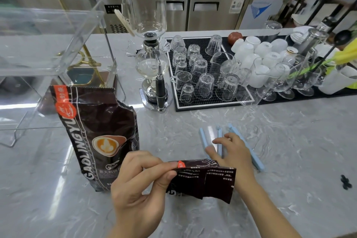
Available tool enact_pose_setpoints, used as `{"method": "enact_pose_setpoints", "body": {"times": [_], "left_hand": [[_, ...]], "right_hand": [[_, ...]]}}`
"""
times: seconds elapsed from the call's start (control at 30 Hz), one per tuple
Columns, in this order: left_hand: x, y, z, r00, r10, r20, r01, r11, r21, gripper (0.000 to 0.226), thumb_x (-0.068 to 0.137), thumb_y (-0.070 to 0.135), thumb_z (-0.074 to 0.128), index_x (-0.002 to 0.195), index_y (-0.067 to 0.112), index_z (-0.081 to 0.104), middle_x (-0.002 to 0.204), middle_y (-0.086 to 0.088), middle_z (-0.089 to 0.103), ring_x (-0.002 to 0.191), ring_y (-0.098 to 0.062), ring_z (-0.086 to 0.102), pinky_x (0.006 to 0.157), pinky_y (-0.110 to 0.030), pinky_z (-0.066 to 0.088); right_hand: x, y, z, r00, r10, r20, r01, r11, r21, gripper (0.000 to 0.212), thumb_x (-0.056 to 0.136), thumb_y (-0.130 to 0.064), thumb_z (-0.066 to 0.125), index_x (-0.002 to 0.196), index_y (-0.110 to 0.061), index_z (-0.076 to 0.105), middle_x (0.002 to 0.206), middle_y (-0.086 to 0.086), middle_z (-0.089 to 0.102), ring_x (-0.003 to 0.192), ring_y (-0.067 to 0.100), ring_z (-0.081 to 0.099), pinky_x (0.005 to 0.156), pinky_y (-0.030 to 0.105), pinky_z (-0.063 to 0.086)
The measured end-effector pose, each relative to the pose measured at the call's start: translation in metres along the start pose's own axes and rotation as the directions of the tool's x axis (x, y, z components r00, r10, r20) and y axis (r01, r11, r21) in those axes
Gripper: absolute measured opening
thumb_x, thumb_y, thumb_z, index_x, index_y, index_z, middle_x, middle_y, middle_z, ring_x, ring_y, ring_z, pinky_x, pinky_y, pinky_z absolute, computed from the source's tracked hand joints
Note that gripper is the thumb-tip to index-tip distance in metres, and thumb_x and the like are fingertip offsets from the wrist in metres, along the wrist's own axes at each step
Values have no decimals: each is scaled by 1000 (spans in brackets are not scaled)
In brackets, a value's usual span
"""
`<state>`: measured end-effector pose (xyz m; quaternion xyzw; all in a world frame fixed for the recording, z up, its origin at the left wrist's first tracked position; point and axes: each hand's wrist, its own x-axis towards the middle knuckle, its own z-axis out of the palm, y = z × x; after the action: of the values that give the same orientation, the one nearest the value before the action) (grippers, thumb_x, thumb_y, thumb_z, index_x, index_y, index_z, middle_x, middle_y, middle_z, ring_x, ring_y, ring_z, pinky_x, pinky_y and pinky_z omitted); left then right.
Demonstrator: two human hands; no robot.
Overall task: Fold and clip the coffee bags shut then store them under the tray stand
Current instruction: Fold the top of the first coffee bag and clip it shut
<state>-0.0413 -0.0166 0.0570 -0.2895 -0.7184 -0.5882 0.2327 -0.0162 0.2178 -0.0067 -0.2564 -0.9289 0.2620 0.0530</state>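
A dark brown coffee bag (96,137) stands upright and unclipped at the left of the marble counter. A second coffee bag (208,181) sits in front of me with its top folded down. My left hand (139,185) pinches the folded top at its left end. My right hand (229,150) reaches past the bag with fingers spread, resting over light blue sealing clips (249,149) that lie on the counter. A clear acrylic tray stand (48,44) rises at the far left, with open space beneath it.
A glass siphon coffee maker (152,60) stands behind the upright bag. A black mat (197,102) holds several upturned glasses, with white cups and stemmed glasses further right. A small black object (345,181) lies at the right edge.
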Motion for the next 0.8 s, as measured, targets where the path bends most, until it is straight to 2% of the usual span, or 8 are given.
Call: {"method": "enact_pose_setpoints", "body": {"times": [0.17, 0.27, 0.4, 0.53, 0.57, 0.63, 0.7, 0.8], "left_hand": [[0, 1, 0, 1000, -7, -1, 7, 1000, -7, 14, 80, 10, 73, 92, 14, 79, 80, 7, 63, 76, -24, 57, 68, -22, 40], [0, 1, 0, 1000, -18, -4, 18, 1000, -2, 14, 80, 11, 73, 93, 15, 78, 79, 7, 63, 78, -23, 58, 69, -23, 41], [0, 2, 1, 999, -41, 2, 41, 999, 7, 7, 82, 14, 71, 84, 14, 78, 74, -1, 64, 78, -21, 58, 69, -24, 42], [1, 5, 1, 998, -70, -2, 70, 998, 1, 18, 91, 27, 68, 87, 11, 76, 76, 6, 61, 79, -19, 58, 71, -22, 42], [1, 5, 1, 997, -74, 0, 74, 997, 2, 19, 91, 28, 68, 88, 11, 76, 76, 5, 61, 79, -19, 58, 71, -22, 42], [2, 6, 0, 997, -78, 5, 78, 997, 4, 16, 90, 26, 68, 88, 12, 76, 75, 2, 63, 79, -20, 59, 72, -24, 42], [2, 6, 0, 996, -92, 5, 92, 996, 6, 14, 89, 24, 69, 88, 13, 77, 76, 3, 63, 80, -21, 59, 72, -25, 43], [1, 5, 0, 994, -113, 10, 113, 994, 5, 9, 85, 18, 70, 87, 14, 78, 78, 5, 63, 80, -21, 60, 71, -26, 43]], "right_hand": [[-1, -4, 1, 999, -18, 32, 20, 997, -79, 36, 76, -58, 70, 93, -27, 71, 112, -8, 58, 109, 14, 56, 96, 38, 47], [-5, -3, 1, 999, -42, 6, 43, 995, -92, 27, 80, -48, 72, 89, -23, 75, 107, -9, 63, 106, 12, 58, 95, 35, 47], [-12, -2, 0, 996, -73, -56, 69, 995, -68, 16, 81, -33, 74, 75, -18, 73, 85, -9, 63, 85, 12, 61, 83, 34, 52], [-17, 3, -3, 989, -81, -120, 87, 995, 45, 14, 81, -16, 73, 68, -16, 67, 73, -6, 64, 73, 12, 62, 71, 36, 54], [-18, 4, -4, 989, -68, -130, 80, 993, 88, 15, 81, -15, 72, 68, -17, 66, 72, -7, 63, 71, 10, 61, 69, 32, 54], [-20, 6, -7, 985, -26, -169, 60, 978, 198, 16, 82, -13, 74, 69, -20, 66, 75, -13, 65, 76, 1, 62, 69, 12, 50], [-23, 4, -15, 976, 11, -219, 55, 955, 291, 14, 80, -14, 76, 72, -23, 69, 82, -31, 65, 86, -18, 60, 75, -5, 41], [-29, -5, -34, 965, 39, -260, 71, 914, 400, 19, 80, -18, 77, 73, -34, 70, 91, -38, 67, 94, -26, 58, 81, -11, 36]]}}
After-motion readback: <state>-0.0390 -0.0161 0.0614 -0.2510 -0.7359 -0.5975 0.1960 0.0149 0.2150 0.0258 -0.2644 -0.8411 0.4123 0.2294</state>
